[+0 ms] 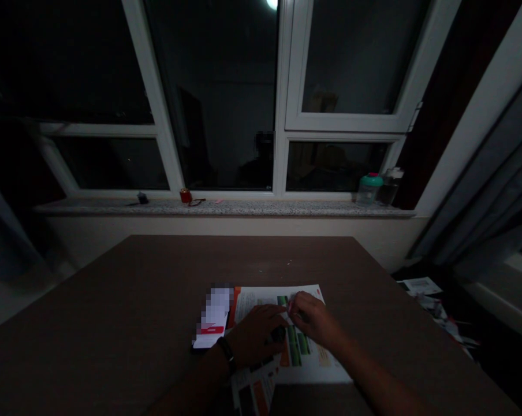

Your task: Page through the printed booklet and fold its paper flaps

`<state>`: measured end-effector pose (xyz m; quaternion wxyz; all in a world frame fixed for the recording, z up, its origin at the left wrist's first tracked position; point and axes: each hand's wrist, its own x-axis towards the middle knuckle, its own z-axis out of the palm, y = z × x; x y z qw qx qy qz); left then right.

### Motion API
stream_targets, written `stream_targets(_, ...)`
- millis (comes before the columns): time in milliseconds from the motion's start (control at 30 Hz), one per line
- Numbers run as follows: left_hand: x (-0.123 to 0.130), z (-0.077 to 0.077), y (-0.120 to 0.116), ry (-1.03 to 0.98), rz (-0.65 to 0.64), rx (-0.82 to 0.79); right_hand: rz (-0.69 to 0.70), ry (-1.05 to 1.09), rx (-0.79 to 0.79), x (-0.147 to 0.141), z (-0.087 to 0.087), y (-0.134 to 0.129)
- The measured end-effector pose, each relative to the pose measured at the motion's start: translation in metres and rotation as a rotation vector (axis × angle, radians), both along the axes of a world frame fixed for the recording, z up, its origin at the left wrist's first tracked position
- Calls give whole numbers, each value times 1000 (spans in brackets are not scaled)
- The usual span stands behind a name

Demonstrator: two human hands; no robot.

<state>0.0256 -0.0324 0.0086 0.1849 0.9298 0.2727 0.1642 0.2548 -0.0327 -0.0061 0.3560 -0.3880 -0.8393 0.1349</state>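
Some printed paper (336, 372) flat on brown table (114, 323), right hand (309, 316) over it, fingertips pinched together on small pinkish item (290, 307), left hand (254, 332) beside, fingers half curled near dark object (279, 334), hold on it unclear, lit phone (215, 312) by paper's left edge

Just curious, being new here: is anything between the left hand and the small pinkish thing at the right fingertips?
Nothing visible stands in the way. The left hand has its fingertips close beside the small pinkish thing at the right hand. Whether they touch it, I cannot tell. The phone lies off to the left.
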Motion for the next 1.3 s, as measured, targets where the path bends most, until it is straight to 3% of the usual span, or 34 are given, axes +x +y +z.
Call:
stream_targets(167, 0, 0, -1, 5, -3, 5, 5, -97, 33, 0, -3, 5)
stream_targets(433, -1, -3, 0, -2, 3, 2, -208, -82, 15, 0, -8, 22)
stream_targets(700, -1, -3, 0, -18, -6, 20, 42, -49, 30, -3, 0, 0)
stream_targets(1033, -1, -4, -1, 1, 17, 7, -43, -68, 31, -1, -6, 5)
stream_targets(1300, -1, -6, 1, -13, -1, 42, 33, -55, 83, -3, -4, -1)
